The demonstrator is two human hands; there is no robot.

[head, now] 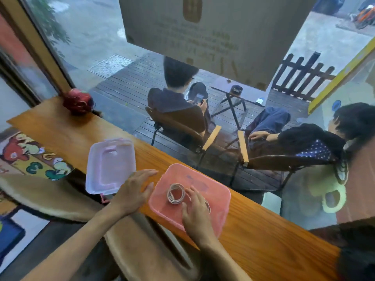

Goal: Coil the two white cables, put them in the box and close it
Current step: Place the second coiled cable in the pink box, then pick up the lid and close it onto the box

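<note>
While I watch through the head camera, I see the pink box point(189, 197) sitting open on the wooden counter point(263, 236), close to the near edge. One white cable point(176, 194) lies coiled in a neat ring on the floor of the box, toward its left side. My right hand point(195, 214) is down inside the box just to the right of that ring, palm down, fingers point(192, 192) spread and loosely curled. A few white loops of the second cable point(208, 205) show at the right edge of that hand, partly hidden under it; I cannot tell whether the fingers actually grip these loops or only rest on them.

My left hand point(135, 189) lies flat on the counter beside the left wall of the box, fingers stretched out and together, thumb pointing toward the box and nearly touching its rim. It holds nothing.

The lid point(110, 166), pale and see-through with a pinkish tint, lies flat on the counter to the left of the box, well apart from it, with its near corner overhanging the counter edge. A small pink clasp point(104, 198) sticks out below that corner.

Farther along the counter, at its far left end, sits a red round thing point(78, 101) by the window. Through the glass, two people sit in chairs on a dark wooden deck outside.
</note>
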